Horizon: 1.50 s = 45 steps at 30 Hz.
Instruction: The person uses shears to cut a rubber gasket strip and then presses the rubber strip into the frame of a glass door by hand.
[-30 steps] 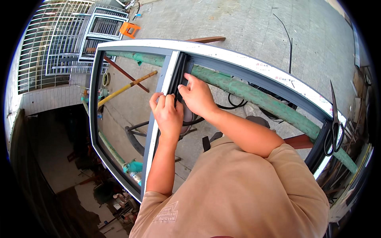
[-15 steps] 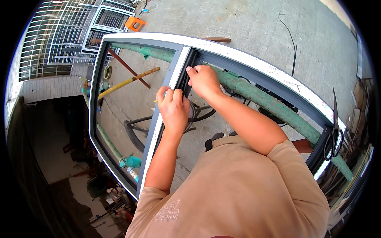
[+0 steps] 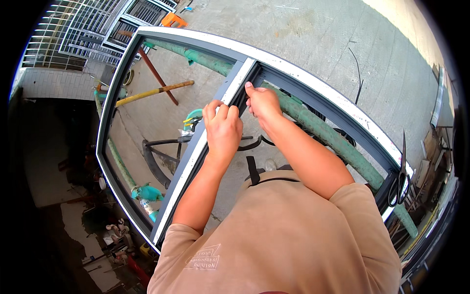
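A large grey window frame [image 3: 303,74] with white protective film lies before me, split by a middle bar [image 3: 238,81]. Along the right side of that bar runs a black rubber strip [image 3: 240,99]. My left hand [image 3: 223,130] is closed, its fingers curled over the bar and strip. Farther up the bar, my right hand [image 3: 264,104] is closed too, its thumb against the strip near the frame's far rail. What lies beneath the fingers of both hands is hidden. Black-handled scissors [image 3: 403,169] rest across the frame's right corner.
Green pipes [image 3: 318,125] support the frame from below. Through the left opening show a yellow pipe [image 3: 156,93] and a black curved tube [image 3: 156,164]. An orange stool [image 3: 174,20] and barred metal frames [image 3: 93,34] stand far left. Scrap pieces [image 3: 431,152] lie at the right.
The view has shifted, so the frame appears a little lower on the right. Both hands stay on the middle bar; the right thumb now points more upward along the strip.
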Each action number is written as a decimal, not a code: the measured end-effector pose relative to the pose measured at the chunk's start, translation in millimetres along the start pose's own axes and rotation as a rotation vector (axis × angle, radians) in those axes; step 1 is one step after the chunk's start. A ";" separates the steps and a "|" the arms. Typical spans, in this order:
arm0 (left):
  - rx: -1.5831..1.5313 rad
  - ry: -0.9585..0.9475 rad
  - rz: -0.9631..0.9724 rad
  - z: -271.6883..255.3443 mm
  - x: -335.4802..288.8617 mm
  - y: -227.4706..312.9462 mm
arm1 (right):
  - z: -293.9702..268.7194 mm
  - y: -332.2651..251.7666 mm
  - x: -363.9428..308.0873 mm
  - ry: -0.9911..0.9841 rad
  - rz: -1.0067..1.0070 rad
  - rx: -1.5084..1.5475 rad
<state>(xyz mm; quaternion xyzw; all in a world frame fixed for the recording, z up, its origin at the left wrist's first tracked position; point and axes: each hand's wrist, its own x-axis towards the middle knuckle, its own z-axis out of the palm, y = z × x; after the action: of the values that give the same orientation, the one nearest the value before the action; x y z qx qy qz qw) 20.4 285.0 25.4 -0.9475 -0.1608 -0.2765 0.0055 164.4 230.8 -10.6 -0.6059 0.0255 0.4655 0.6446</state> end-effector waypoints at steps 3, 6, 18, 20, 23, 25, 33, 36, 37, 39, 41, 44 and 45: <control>-0.012 0.024 -0.017 0.4 -0.7 -0.7 | -6.6 -5.2 -2.9 -0.045 -0.025 -0.089; -0.013 0.028 -0.020 4.1 -0.6 0.9 | -23.5 -16.5 -9.6 -0.086 -0.109 -0.351; 0.001 0.070 -0.086 11.5 -8.7 -5.0 | -26.4 -88.1 -14.0 -0.165 -1.588 -1.776; 0.003 0.087 -0.093 15.4 -12.4 -5.1 | -15.6 -94.7 -8.3 -0.390 -1.516 -1.855; 0.032 0.096 -0.072 29.9 -10.8 -0.7 | -13.0 -94.1 17.8 -0.505 -1.598 -1.853; 0.016 0.190 -0.075 45.9 -10.6 1.2 | -12.5 -91.6 28.6 -0.541 -1.648 -1.819; 0.078 0.253 -0.116 75.6 -6.0 5.9 | -15.7 -86.7 37.1 -0.614 -1.603 -1.812; 0.081 0.242 -0.115 77.0 -2.6 3.9 | -15.3 -89.3 47.1 -0.612 -1.603 -1.836; 0.100 0.207 -0.092 74.4 -1.0 3.2 | -15.3 -90.0 48.7 -0.638 -1.621 -1.839; 0.126 0.188 -0.109 71.5 2.1 2.1 | -12.8 -93.9 48.2 -0.622 -1.631 -1.837; 0.094 0.094 -0.090 73.8 4.8 0.1 | -7.4 -97.9 46.8 -0.656 -1.606 -1.871; 0.073 0.042 -0.094 71.2 9.5 -0.3 | -7.2 -103.5 50.8 -0.674 -1.584 -1.924; 0.061 0.013 -0.075 72.2 12.8 -0.1 | -9.5 -104.1 50.3 -0.669 -1.572 -1.916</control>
<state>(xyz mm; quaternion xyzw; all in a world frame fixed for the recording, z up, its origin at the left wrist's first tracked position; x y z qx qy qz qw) 68.2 296.1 -29.0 -0.9383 -0.2044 -0.2777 0.0252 263.6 269.2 35.7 -0.5318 -0.8429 -0.0772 0.0286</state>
